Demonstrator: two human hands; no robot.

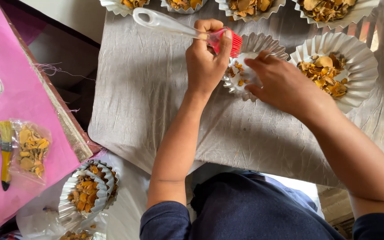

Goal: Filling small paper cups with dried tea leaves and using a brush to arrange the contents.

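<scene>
A: Left hand [205, 62]: grip closed round a silicone brush [187, 30], clear handle, red bristles; bristles at the far rim of a small fluted foil cup [256, 44].

B: Right hand [281, 82]?

A: Fingers curled on that cup's near edge, steadying it; grip closed on the foil; a few orange dried pieces inside; cup sits on the grey-clothed tabletop [147, 89].

B: Surroundings?

A: Fuller foil cup [356, 58] just right; more cups along the far edge; stacked filled cups [87, 191] lower left; a clear bag of pieces [31, 151] and yellow brush [6, 151] on the pink sheet [18, 89].
</scene>
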